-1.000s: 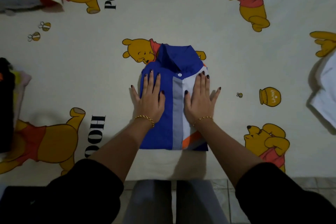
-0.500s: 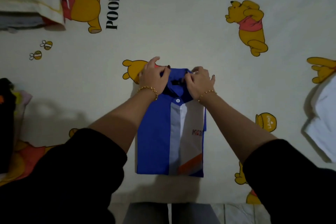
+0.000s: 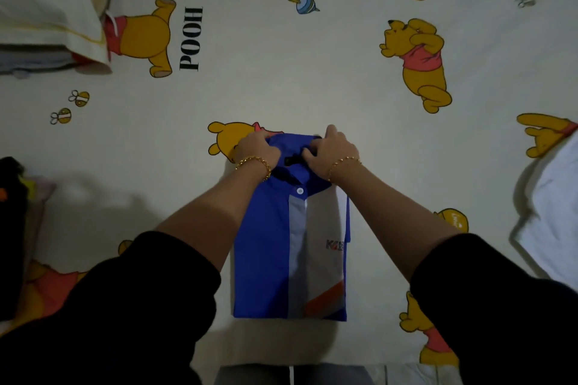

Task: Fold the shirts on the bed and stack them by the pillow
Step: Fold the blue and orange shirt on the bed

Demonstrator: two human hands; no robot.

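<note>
As the folded shirt (image 3: 266,259) lies flat on the bed sheet (image 3: 281,72), its long axis runs straight away from the person. The collar (image 3: 294,147) is at the far end, between the two hands, and the hem is at the near end, back beyond the forearms.

The left hand (image 3: 258,150) has its fingers curled over the collar's left side and grips the cloth. The right hand (image 3: 334,150) pinches the collar's right side, fingers bent inward and one finger raised at the far side. The knuckles of the two hands are close together, and both wrists slope down onto the shirt's upper corners. Each wrist carries a gold chain bracelet (image 3: 254,162), and black sleeves (image 3: 140,291) cover the arms from the elbow.

The shirt is a neat rectangle of smooth woven cloth: bright blue on the left, a pale grey placket below a white button (image 3: 300,191), and white with an orange diagonal on the right.

Far beyond the left hand sits a cream pillow (image 3: 47,9). Well out from the right hand lies a rumpled white garment (image 3: 550,222).
</note>
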